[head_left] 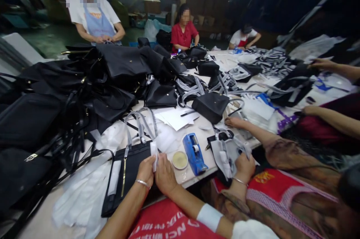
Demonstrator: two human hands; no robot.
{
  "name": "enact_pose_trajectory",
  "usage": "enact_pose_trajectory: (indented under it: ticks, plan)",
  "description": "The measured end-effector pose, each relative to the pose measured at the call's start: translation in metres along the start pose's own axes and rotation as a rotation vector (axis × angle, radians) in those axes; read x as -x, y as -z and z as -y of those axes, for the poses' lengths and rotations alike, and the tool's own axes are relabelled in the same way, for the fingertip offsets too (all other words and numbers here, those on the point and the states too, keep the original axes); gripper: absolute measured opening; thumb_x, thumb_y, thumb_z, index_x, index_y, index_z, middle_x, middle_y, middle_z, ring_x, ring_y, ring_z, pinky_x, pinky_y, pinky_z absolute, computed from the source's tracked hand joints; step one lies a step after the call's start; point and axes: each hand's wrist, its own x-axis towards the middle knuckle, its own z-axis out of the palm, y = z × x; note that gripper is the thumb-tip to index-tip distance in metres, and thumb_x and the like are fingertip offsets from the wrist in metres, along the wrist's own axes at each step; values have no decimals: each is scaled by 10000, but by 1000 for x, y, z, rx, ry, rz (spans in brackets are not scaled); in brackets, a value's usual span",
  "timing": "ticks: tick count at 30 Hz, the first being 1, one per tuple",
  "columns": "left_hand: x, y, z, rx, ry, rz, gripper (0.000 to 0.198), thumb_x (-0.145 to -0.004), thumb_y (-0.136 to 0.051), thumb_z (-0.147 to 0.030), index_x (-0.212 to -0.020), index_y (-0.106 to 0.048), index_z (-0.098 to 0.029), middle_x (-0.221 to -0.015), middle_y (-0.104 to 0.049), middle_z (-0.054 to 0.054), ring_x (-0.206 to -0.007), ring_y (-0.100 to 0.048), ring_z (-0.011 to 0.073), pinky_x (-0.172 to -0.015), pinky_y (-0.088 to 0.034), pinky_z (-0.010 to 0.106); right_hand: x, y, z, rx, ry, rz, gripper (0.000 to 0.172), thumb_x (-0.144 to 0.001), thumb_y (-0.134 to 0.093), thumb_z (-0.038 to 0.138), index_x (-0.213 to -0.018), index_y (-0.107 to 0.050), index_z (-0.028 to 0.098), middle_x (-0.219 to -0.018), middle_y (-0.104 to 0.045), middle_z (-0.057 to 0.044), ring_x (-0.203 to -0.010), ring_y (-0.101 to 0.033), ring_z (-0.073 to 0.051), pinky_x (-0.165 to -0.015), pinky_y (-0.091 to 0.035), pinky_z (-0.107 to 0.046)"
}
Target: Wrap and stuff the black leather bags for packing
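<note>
In front of me on the table lies a black handbag (134,168) with a gold zip and clear-wrapped handles. My left hand (146,170) and my right hand (165,173) meet at its right side. The fingers of both are closed on a white wrapping strip (153,153), which stands up between them. Another white wrapped piece (114,177) lies along the bag's left side. Just right of my right hand are a round dish (179,160) with a pale yellowish surface and a blue tape dispenser (194,153).
Black bags (120,63) are heaped at the left and back. Thin white sheets (81,194) lie at the left. White papers (177,117) with a black pen lie beyond the dispenser. A co-worker's hand (245,166) holds a grey-and-black bag (223,153) at the right. Several people work around the table.
</note>
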Motion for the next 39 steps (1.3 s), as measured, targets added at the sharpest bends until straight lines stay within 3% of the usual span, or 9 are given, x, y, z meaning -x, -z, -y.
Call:
enact_pose_trajectory:
  ticks: [5, 9, 11, 14, 18, 24, 28, 33, 39]
  plan:
    - [-1, 2, 5, -83, -43, -9, 283, -606, -717, -335, -705, -640, -81, -575, -617, 25, -473, -536, 98, -474, -434, 221, 20, 66, -36, -25, 121, 93, 534, -878, -449, 237, -1393, -320, 181, -1322, -475, -120, -1204, -432, -243, -992, -386, -412]
    - [-3, 10, 9, -113, -64, 39, 310, -634, -712, -358, -765, -629, -90, -628, -619, 21, -474, -505, 69, -455, -424, 196, 34, 109, -111, 35, -309, -128, 313, -905, -409, 315, -1147, -543, 170, -1101, -594, -122, -1058, -521, -239, -924, -402, -400]
    - [-4, 12, 11, -124, -77, 79, 308, -646, -705, -372, -753, -619, -96, -628, -613, 18, -472, -494, 63, -453, -420, 190, 40, 113, -145, -7, -530, -69, 300, -880, -429, 396, -989, -602, 176, -990, -625, -98, -963, -559, -228, -868, -418, -360]
    - [-4, 13, 13, -150, -90, 116, 308, -662, -698, -388, -740, -607, -104, -630, -612, 16, -471, -486, 58, -453, -414, 185, 44, 106, -174, -103, -655, 70, 326, -836, -457, 469, -791, -629, 195, -816, -646, -48, -811, -587, -195, -744, -432, -288]
    - [-3, 14, 12, -159, -96, 131, 328, -651, -706, -400, -735, -608, -99, -631, -612, 24, -472, -486, 61, -458, -415, 191, 46, 99, -176, -161, -678, 84, 367, -802, -471, 505, -668, -614, 195, -680, -634, -18, -699, -581, -177, -633, -413, -250]
    - [-3, 15, 12, -132, -92, 117, 324, -672, -697, -392, -779, -611, -99, -648, -616, 24, -484, -494, 65, -470, -420, 200, 59, 114, -173, -253, -705, 60, 352, -779, -486, 515, -697, -612, 197, -727, -634, -18, -714, -568, -169, -612, -395, -233]
    - [-3, 15, 13, -130, -89, 123, 313, -674, -696, -381, -780, -611, -99, -648, -614, 24, -494, -501, 68, -475, -421, 201, 76, 115, -173, -530, -883, 117, 343, -730, -534, 527, -691, -575, 189, -613, -558, 12, -555, -489, -122, -508, -354, -210]
    - [-1, 14, 12, -138, -92, 122, 307, -674, -697, -382, -755, -609, -99, -647, -612, 26, -483, -490, 60, -468, -414, 194, 89, 100, -177, -613, -991, 173, 345, -683, -516, 520, -717, -553, 179, -611, -533, 14, -451, -422, -86, -445, -342, -205]
    - [1, 12, 8, -129, -87, 141, 314, -682, -690, -395, -758, -612, -101, -639, -608, 25, -478, -492, 66, -469, -413, 203, 82, 103, -185, -529, -918, 236, 267, -693, -524, 448, -618, -523, 191, -525, -495, 19, -450, -429, -111, -467, -325, -223]
